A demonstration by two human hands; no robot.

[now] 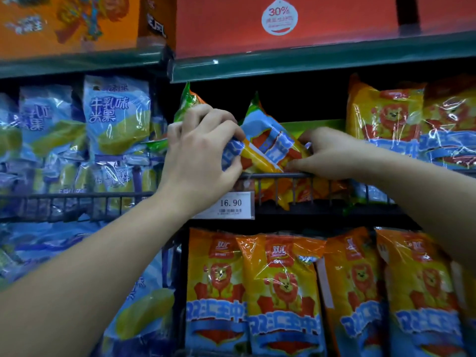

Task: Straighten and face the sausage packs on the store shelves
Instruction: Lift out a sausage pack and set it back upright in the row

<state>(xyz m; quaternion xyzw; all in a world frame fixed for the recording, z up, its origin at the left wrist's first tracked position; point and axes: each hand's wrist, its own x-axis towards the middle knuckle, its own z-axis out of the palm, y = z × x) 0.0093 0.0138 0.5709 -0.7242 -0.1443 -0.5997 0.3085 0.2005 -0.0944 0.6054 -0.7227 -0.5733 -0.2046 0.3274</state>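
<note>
Left hand (203,150) curls round the left end of a tilted pack (268,145); right hand (327,155) pinches its right end, both just above the rail (283,175). A green pack (189,99) leans behind the left hand (partly hidden). Lion packs (383,117) crowd the right hand's right and blue bags (116,114) the left hand's left, with dark open room above.

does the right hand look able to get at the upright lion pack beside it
Probably yes: the upright lion pack stands beside the right hand, nothing between, though its fingers grip the tilted pack.
</note>
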